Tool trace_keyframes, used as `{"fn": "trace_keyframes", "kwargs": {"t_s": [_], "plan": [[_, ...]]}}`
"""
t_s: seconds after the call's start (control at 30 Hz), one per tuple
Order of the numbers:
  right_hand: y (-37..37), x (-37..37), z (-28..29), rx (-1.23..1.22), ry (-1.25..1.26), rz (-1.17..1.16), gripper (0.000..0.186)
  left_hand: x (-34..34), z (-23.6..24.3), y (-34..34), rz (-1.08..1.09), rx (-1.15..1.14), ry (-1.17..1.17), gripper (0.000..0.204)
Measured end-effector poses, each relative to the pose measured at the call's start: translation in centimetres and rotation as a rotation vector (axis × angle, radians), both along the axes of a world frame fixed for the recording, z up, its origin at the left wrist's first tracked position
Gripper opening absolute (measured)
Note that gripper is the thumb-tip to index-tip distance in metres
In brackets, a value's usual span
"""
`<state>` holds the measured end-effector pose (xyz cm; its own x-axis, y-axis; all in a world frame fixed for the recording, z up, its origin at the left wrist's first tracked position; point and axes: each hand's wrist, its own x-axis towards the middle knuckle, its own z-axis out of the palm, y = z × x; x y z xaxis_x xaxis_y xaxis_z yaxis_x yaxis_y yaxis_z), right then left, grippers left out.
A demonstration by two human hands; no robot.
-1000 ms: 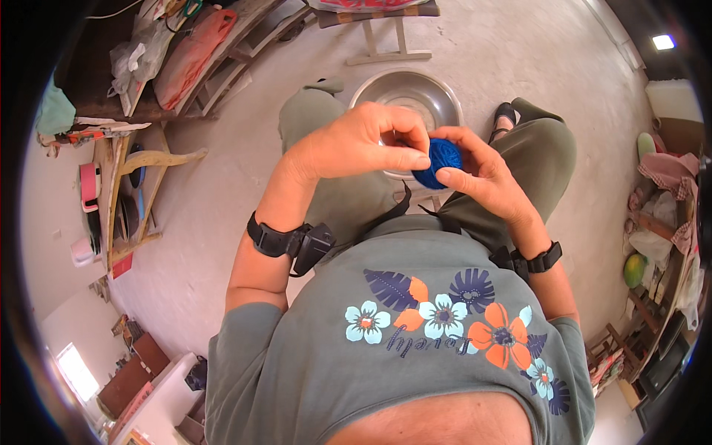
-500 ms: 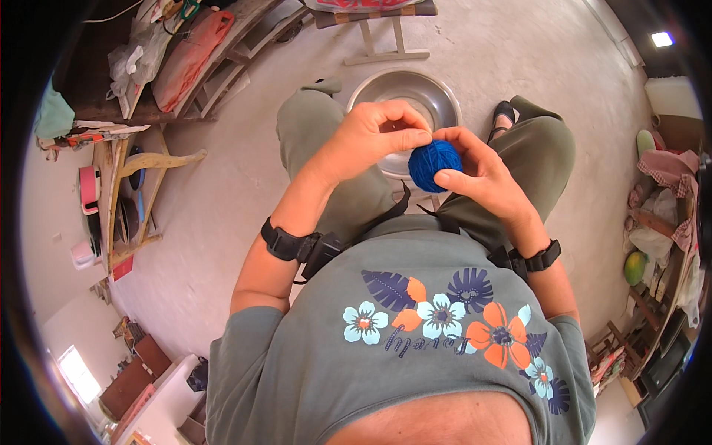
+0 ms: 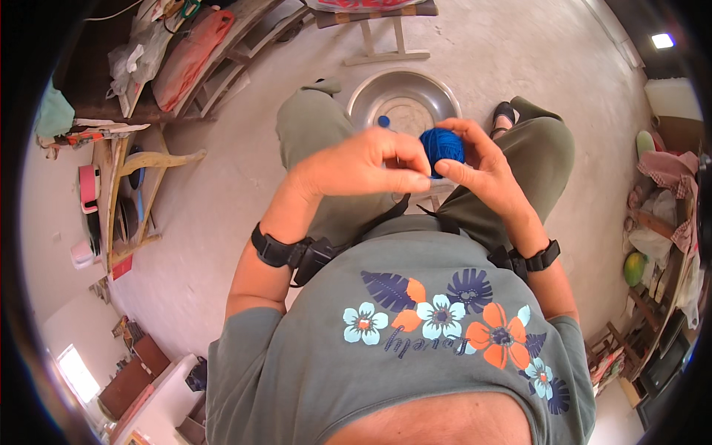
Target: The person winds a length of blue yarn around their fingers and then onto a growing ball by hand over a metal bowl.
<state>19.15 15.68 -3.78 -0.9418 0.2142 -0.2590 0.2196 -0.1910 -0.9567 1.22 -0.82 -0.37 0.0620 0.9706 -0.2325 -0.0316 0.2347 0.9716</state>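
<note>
Yarn ball (image 3: 443,146), blue: over near-right rim of basin (image 3: 445,94), clamped in right hand (image 3: 486,165). Left hand (image 3: 363,165): tips pinched on strand (image 3: 435,176). Risks: slack pull may loosen windings; weak right grip, a drop basinward.

Basin (image 3: 437,100): it stood between the green-trousered legs (image 3: 535,157), with a small blue object (image 3: 383,121) inside.
Yarn ball (image 3: 443,147): blue, it was held up at the basin's near right edge.
Right hand (image 3: 486,165): it cupped the yarn ball, fingers on the far side, thumb on the near side.
Left hand (image 3: 363,162): it was on the near side of the basin, thumb and forefinger pinched together beside the yarn ball.
Stool (image 3: 378,16): it stood beyond the basin, under a red-and-white bag (image 3: 371,4).
Shoe (image 3: 504,113): black, it was right of the basin.
Red plastic bag (image 3: 194,63): it lay on wooden furniture (image 3: 222,80) well left of the basin.
</note>
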Motion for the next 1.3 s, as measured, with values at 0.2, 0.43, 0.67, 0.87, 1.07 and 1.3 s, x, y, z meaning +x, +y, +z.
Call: {"fn": "trace_keyframes", "kwargs": {"t_s": [0.2,0.43,0.67,0.87,1.07,1.3], "plan": [[-0.3,0.2,2.1,-0.248,-0.005,0.130,0.058,-1.6,-0.5,1.4,0.275,0.058,-0.031,0.006],[0.0,0.0,2.0,-0.202,0.134,-0.158,0.058,1.6,-3.3,0.5,0.189,-0.256,-0.029,0.017],[0.0,-0.2,0.3,-0.065,0.034,-0.025,0.054,0.4,0.7,0.3,-0.022,0.003,0.046,0.011],[0.0,0.0,2.4,-0.208,0.015,0.110,0.060,-1.3,0.0,1.4,0.307,0.042,-0.052,0.007],[-0.4,0.1,1.2,-0.126,0.024,0.005,0.058,0.8,-1.7,1.1,0.457,0.054,0.024,0.008],[0.2,0.0,1.8,-0.193,-0.037,0.079,0.054,-0.2,-2.3,1.0,0.400,0.066,-0.074,0.008]]}}
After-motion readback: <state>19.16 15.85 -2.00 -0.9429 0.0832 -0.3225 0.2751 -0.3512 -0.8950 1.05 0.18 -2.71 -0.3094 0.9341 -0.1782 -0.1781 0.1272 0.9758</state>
